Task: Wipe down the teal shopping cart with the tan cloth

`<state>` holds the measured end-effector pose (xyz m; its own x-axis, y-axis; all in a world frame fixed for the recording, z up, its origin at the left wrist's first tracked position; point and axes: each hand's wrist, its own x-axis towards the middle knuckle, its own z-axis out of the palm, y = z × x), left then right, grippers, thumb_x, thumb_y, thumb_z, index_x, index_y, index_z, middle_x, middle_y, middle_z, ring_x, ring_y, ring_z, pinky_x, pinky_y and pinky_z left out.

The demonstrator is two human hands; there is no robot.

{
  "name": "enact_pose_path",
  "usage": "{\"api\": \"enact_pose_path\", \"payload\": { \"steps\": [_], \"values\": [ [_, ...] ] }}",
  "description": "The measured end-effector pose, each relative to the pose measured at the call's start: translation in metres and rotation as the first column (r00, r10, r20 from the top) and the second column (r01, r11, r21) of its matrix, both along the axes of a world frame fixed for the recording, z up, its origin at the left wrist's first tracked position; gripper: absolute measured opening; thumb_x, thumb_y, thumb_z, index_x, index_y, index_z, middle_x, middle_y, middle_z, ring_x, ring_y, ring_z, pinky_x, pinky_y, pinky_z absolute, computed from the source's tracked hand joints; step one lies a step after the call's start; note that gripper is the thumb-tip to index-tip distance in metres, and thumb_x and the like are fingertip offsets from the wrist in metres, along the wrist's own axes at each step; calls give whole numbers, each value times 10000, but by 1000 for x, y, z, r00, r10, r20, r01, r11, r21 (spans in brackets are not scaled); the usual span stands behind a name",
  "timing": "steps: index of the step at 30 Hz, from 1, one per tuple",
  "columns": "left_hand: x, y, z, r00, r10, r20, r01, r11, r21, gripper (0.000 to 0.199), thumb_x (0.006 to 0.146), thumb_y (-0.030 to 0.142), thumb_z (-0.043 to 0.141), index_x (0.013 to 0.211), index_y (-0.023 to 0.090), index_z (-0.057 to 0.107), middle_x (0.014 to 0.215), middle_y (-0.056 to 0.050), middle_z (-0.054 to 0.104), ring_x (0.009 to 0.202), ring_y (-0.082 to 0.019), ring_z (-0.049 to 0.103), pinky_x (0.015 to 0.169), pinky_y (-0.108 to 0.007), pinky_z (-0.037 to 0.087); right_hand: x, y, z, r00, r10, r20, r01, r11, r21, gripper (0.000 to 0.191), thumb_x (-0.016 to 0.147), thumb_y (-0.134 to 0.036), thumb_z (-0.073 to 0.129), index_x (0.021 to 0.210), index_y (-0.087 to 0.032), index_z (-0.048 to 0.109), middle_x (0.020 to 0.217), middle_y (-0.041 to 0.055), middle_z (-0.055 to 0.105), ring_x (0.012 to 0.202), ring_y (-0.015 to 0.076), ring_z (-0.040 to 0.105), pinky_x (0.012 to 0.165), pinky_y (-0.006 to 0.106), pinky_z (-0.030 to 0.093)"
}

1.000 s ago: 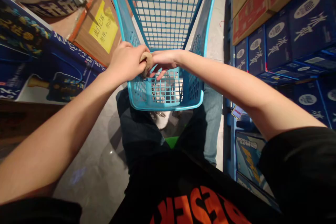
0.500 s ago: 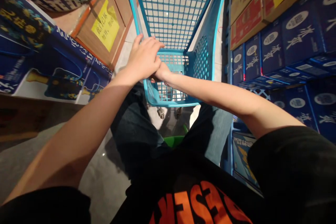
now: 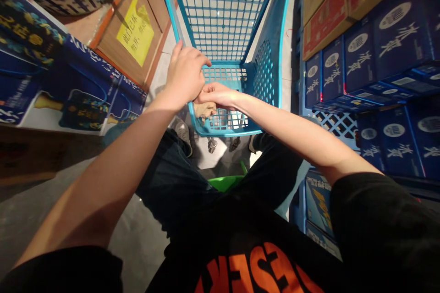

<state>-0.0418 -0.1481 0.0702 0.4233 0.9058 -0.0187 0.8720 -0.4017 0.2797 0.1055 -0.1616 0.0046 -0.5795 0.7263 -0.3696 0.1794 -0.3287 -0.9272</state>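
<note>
Poking out below the hands (image 3: 216, 95), tan cloth (image 3: 205, 110) shows again

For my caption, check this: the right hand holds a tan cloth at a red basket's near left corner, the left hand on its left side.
The colour is wrong: the head view shows a blue basket. The right hand holding the tan cloth and the left hand on its side are correct.

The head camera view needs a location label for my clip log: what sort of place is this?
Probably a shop or its stockroom: there is a blue shopping cart, matching dark blue boxes stacked at right, and printed packaging at left.
</note>
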Motion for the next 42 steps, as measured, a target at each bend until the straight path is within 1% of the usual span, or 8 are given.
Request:
{"api": "enact_pose_path", "payload": {
  "steps": [5, 9, 12, 15, 21, 28, 34, 42],
  "values": [
    [3, -3, 4, 1000, -10, -23, 9, 999, -44, 665, 1027, 392, 391, 1622, 280, 667, 1608, 31, 731, 1601, -313, 466, 1476, -590, 85, 11, -2, -16, 974, 126, 188, -138, 989, 51, 227, 740, -105, 854, 798, -178, 647, 684, -47, 685, 629, 108, 620, 618, 191, 529],
    [3, -5, 9, 997, -27, -68, 22, 996, -81, 706, 1004, 415, 401, 1657, 291, 642, 1564, 55, 766, 1597, -335, 452, 1467, -594, 16, 2, -7, -32, 809, 106, 578, -293, 925, 241, 213, 718, -87, 841, 741, -186, 653, 689, -27, 639, 733, 154, 621, 656, 215, 491],
    [1, -7, 13, 994, -59, -91, 48, 992, -117, 739, 1007, 442, 379, 1675, 261, 640, 1555, 34, 768, 1598, -361, 434, 1464, -618, -20, -11, -10, -37, 712, 113, 693, -366, 902, 230, 202, 722, -102, 850, 726, -191, 669, 705, 22, 651, 805, 201, 648, 706, 243, 511],
    [-2, -7, 13, 989, -85, -120, 71, 991, -115, 763, 978, 483, 423, 1637, 198, 685, 1564, -28, 756, 1603, -386, 422, 1458, -644, -38, -17, -11, -30, 756, 113, 645, -315, 926, 207, 175, 710, -122, 826, 741, -195, 670, 720, 20, 646, 775, 194, 618, 699, 259, 494],
    [-6, -2, -4, 978, -132, -162, 125, 991, -52, 824, 837, 527, 632, 1630, 320, 720, 1474, -38, 817, 1592, -471, 440, 1403, -757, 106, -5, -16, -5, 905, 31, 424, -115, 978, 174, 208, 753, -224, 730, 621, -206, 570, 607, -43, 512, 645, 119, 457, 629, 256, 394],
    [9, -10, -13, 936, -148, -319, 153, 988, -11, 559, 1019, 389, 486, 1402, 206, 850, 1349, -130, 844, 1529, -429, 579, 1429, -668, 105, 13, -21, -1, 980, 115, 162, -128, 989, 71, 74, 693, -192, 755, 682, -171, 685, 630, -28, 660, 617, 112, 558, 626, 224, 454],
    [10, 6, -24, 941, -183, -284, 150, 980, -132, 599, 940, 618, 629, 1386, 279, 844, 1303, -122, 860, 1529, -489, 568, 1353, -705, 160, 15, -34, -3, 925, 252, 286, -273, 961, 34, 186, 680, -67, 733, 607, -178, 602, 564, -75, 566, 572, 91, 490, 574, 204, 410],
    [24, 30, -10, 929, -92, -359, 9, 974, -225, 842, 926, 735, 431, 1467, 216, 814, 1350, -112, 853, 1476, -483, 588, 1212, -654, 350, -4, -33, -29, 755, 194, 627, -298, 952, 64, 319, 707, -54, 850, 624, -214, 586, 644, -3, 611, 756, 194, 654, 698, 266, 470]
  ]
}}
